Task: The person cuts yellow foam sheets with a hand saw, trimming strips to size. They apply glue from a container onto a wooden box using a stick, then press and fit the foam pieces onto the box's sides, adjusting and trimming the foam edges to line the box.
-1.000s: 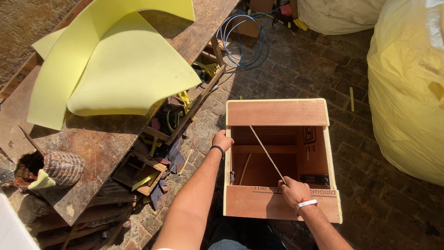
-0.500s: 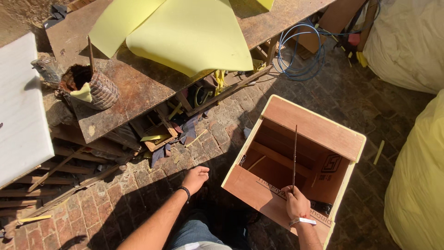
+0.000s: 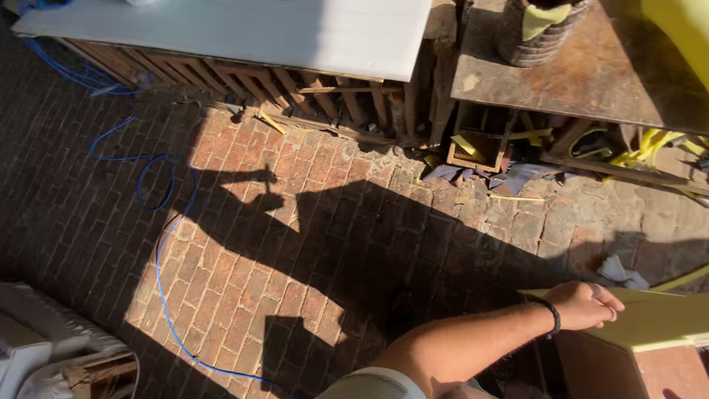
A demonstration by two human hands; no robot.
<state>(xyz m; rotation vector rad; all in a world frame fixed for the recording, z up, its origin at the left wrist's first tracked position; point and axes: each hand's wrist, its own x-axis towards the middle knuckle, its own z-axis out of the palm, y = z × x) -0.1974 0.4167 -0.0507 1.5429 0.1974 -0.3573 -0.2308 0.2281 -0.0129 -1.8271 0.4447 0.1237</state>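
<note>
Wooden box under left hand

Left hand: bare, no glove, no ring discernible. Dark narrow band around the wrist just behind the hand, thin and cord-like, black or near black. Forearm behind the band bare and unsleeved along its whole visible length. Edge of a pale grey short sleeve at the upper arm, far back from the hand, cut off by the lower frame border.

Wooden box cut off bottom right
</note>
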